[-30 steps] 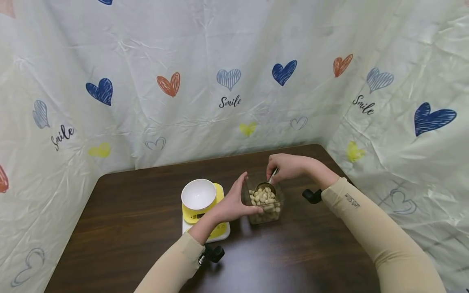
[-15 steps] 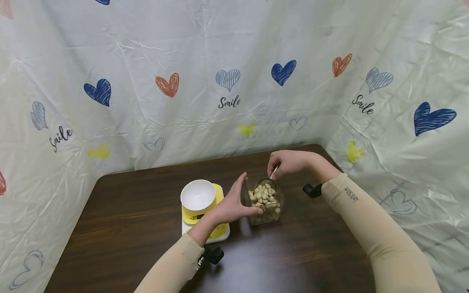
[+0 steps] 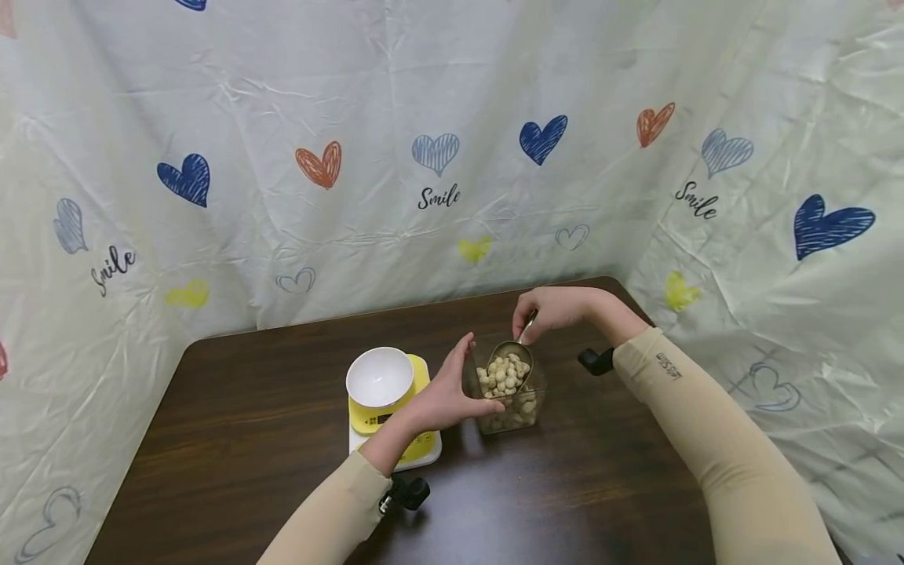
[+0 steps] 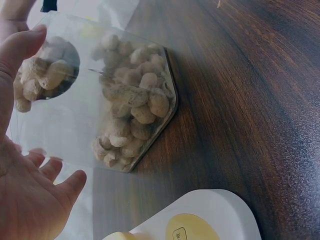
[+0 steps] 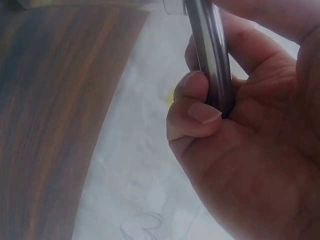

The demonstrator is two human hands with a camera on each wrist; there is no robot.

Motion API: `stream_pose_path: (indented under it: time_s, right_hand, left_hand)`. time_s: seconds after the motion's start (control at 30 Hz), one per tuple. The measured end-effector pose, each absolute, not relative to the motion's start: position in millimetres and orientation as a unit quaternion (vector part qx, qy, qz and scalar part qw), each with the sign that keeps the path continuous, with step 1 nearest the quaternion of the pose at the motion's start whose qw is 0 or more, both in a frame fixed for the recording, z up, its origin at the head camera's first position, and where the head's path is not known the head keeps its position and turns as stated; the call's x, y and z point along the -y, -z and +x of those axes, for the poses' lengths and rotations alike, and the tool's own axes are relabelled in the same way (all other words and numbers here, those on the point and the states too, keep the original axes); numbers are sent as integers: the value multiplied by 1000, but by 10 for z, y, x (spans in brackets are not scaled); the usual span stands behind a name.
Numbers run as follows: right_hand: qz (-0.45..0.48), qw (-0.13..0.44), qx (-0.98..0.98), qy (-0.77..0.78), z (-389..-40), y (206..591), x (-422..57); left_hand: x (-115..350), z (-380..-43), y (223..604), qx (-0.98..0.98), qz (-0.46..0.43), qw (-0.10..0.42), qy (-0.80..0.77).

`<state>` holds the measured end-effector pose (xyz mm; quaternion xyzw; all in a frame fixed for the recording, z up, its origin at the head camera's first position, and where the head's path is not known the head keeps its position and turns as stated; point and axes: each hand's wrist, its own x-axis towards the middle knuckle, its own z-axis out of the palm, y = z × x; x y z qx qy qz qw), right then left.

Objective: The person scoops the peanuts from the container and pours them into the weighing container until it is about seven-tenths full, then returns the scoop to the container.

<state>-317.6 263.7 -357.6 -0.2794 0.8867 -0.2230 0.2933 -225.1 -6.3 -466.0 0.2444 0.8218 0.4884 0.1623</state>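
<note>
A clear plastic container (image 3: 521, 413) of peanuts stands on the dark wooden table (image 3: 282, 408). My left hand (image 3: 461, 383) holds it from the left, thumb behind and fingers in front. In the left wrist view the thumb and palm of that hand (image 4: 22, 170) lie round the container (image 4: 130, 110). My right hand (image 3: 545, 311) grips the handle of a metal scoop (image 3: 510, 366), heaped with peanuts and raised just above the container's mouth. The right wrist view shows fingers (image 5: 197, 102) curled round the scoop handle (image 5: 210, 55).
A white bowl (image 3: 380, 377) sits on a yellow and white kitchen scale (image 3: 413, 449), just left of the container. Its white corner (image 4: 210, 215) shows in the left wrist view. A heart-print sheet (image 3: 438, 157) hangs behind and to the right of the table.
The right hand has lifted the scoop, loaded with peanuts, up out of the container. The left hand has kept its hold on the container.
</note>
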Motion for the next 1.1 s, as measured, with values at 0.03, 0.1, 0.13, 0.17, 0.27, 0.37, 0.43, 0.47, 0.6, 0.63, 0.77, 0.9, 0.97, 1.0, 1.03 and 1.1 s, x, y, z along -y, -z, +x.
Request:
stream_pose_path:
  time_s: [0.03, 0.1, 0.13, 0.17, 0.27, 0.37, 0.43, 0.47, 0.6, 0.63, 0.77, 0.9, 0.97, 1.0, 1.03, 1.1]
  right_hand:
    - [-281, 293, -887, 222, -3178, 3576, -2634]
    - [-282, 293, -887, 220, -3184, 3577, -2637]
    - [-280, 293, -887, 220, -3186, 3574, -2640]
    - [-279, 293, -887, 221, -3188, 3571, -2644]
    - [-273, 292, -889, 223, -3197, 3563, -2663]
    - [-270, 292, -889, 225, -3207, 3549, -2676]
    - [-272, 293, -888, 228, -3217, 3541, -2680]
    - [-274, 294, -887, 230, -3221, 3535, -2682]
    - [-279, 292, -885, 233, -3236, 3506, -2682]
    - [-280, 291, -884, 233, -3240, 3498, -2683]
    - [-276, 294, -885, 232, -3260, 3460, -2681]
    - [-273, 300, -883, 235, -3286, 3410, -2688]
    - [-271, 303, -882, 236, -3295, 3382, -2696]
    - [-273, 305, -881, 238, -3298, 3371, -2700]
    - [-272, 306, -880, 240, -3298, 3361, -2704]
    - [-272, 307, -879, 242, -3294, 3342, -2712]
  left_hand:
    - [64, -2250, 4661, -822, 244, 162, -488]
    - [65, -2250, 4663, -822, 244, 163, -488]
    - [66, -2249, 4662, -822, 244, 163, -489]
    - [66, -2250, 4662, -821, 244, 163, -489]
    - [65, -2253, 4661, -821, 245, 164, -489]
    - [64, -2252, 4657, -822, 243, 164, -488]
    - [64, -2251, 4656, -822, 242, 164, -488]
    - [64, -2251, 4656, -822, 242, 164, -488]
    - [62, -2239, 4647, -820, 242, 167, -491]
    - [62, -2239, 4648, -819, 242, 168, -492]
    - [61, -2237, 4647, -816, 243, 173, -495]
    - [61, -2242, 4652, -817, 243, 172, -495]
    - [58, -2245, 4653, -818, 243, 170, -493]
    - [56, -2247, 4654, -818, 243, 168, -493]
    - [55, -2248, 4655, -819, 243, 167, -491]
    - [54, -2251, 4656, -821, 242, 167, -490]
